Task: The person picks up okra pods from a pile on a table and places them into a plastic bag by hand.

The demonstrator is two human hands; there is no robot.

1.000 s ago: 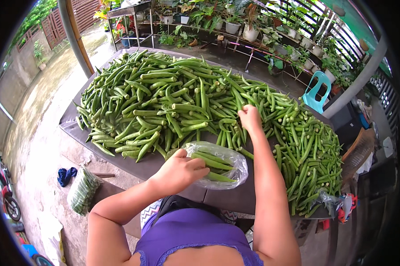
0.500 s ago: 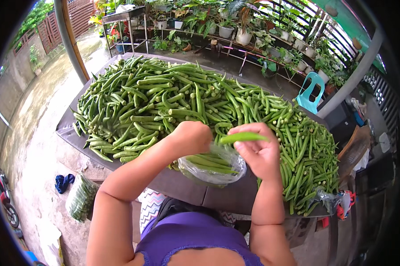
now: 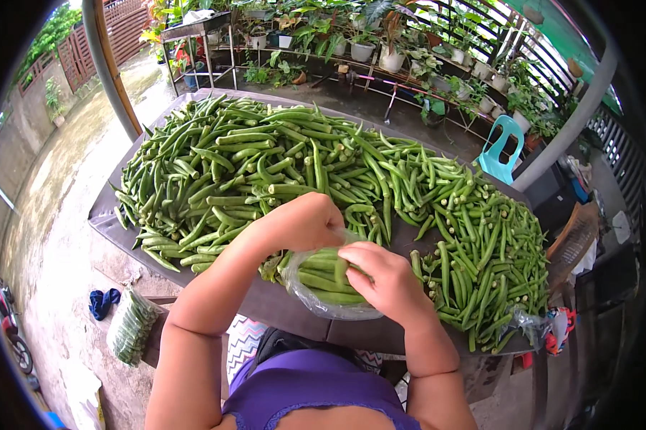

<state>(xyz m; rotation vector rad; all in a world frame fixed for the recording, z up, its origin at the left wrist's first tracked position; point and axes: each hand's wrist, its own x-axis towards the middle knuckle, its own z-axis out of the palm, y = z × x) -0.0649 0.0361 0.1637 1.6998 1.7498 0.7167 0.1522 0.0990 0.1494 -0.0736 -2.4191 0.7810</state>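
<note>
My left hand (image 3: 310, 218) is closed on the top edge of a clear plastic bag (image 3: 311, 308) at the table's near side, its fingers curled under and partly hidden. Inside the bag lie several long green okra pods (image 3: 316, 278). My right hand (image 3: 377, 276) is at the bag's mouth, fingers bent around a pod that is mostly hidden by them and the plastic. A large heap of okra (image 3: 215, 165) spreads behind the bag, with more smaller-looking pods (image 3: 488, 251) to the right.
The grey-covered table (image 3: 108, 211) carries the heap. A filled bag (image 3: 133, 326) and dark blue cloth (image 3: 102, 303) sit at lower left. A teal chair (image 3: 498, 150), a post (image 3: 574, 107) and potted plants (image 3: 391, 59) stand beyond. A crumpled plastic bag (image 3: 527, 322) lies at right.
My right hand reached into the heap, lifted a pod, then came down to the bag's mouth with it. My left hand rose to the bag's top edge.
</note>
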